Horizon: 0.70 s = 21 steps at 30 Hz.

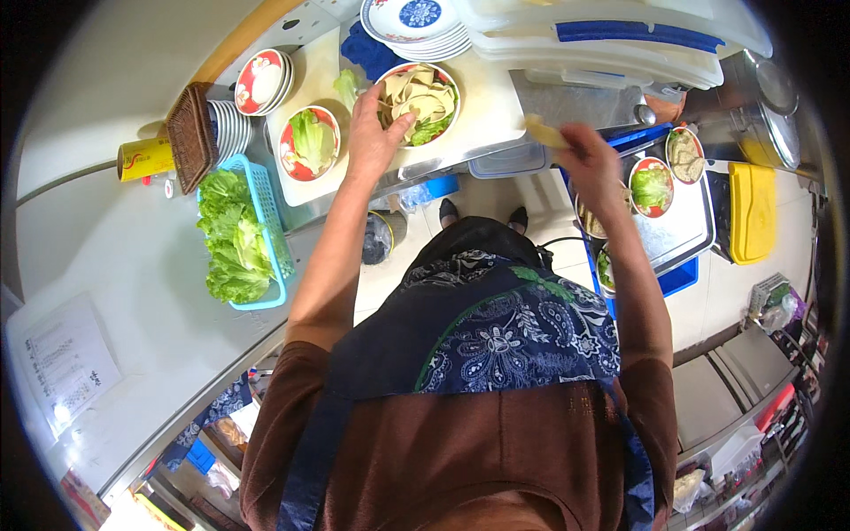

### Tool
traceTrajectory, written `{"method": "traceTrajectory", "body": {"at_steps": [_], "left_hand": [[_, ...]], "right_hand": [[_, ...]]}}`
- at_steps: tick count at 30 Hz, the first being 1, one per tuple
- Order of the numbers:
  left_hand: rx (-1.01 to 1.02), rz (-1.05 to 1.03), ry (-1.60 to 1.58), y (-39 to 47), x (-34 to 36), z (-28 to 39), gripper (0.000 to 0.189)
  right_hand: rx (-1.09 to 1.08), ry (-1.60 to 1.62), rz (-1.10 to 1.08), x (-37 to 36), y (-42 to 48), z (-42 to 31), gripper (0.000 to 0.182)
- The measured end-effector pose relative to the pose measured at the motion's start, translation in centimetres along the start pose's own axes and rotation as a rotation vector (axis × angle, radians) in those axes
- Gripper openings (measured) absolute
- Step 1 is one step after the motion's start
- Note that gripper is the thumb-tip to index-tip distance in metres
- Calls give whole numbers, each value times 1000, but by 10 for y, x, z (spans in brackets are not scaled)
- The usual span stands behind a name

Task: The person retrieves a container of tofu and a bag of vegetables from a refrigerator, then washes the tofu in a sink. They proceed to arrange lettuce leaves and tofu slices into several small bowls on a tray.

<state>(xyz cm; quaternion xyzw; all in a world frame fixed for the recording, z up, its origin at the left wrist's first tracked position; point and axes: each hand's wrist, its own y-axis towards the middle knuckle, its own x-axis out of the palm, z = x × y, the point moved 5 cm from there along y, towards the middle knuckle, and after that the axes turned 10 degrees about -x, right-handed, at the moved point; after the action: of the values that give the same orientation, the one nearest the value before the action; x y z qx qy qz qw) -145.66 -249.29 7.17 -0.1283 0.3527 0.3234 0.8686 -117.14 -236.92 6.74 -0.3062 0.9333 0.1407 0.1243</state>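
My left hand (380,133) rests at the left rim of a bowl (457,118), its fingers on pale, thin food slices (418,93) that lie over green lettuce. Off to the right, my right hand (591,159) is blurred and pinches a pale yellowish piece of food (546,133) between board and tray. A red-patterned bowl (287,154) with lettuce leaves (311,139) stands on the white cutting board (491,126), left of my left hand. Beside the filled bowl lies a loose lettuce leaf (346,87).
A turquoise basket (271,232) of lettuce stands left, near stacked bowls (259,79) and a wicker basket (192,136). Stacked plates (420,23) and plastic containers (617,40) are at the back. Right, a metal tray (684,235) holds several filled bowls. A bin (377,239) stands below the counter.
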Motion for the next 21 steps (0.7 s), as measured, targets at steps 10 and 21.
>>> {"method": "traceTrajectory", "body": {"at_steps": [10, 21], "left_hand": [[-119, -113, -196, 7, 2, -39, 47], [-497, -294, -1046, 6, 2, -45, 40]], "right_hand": [[-659, -566, -268, 178, 89, -48, 50], [-164, -642, -877, 192, 144, -77, 43]]}}
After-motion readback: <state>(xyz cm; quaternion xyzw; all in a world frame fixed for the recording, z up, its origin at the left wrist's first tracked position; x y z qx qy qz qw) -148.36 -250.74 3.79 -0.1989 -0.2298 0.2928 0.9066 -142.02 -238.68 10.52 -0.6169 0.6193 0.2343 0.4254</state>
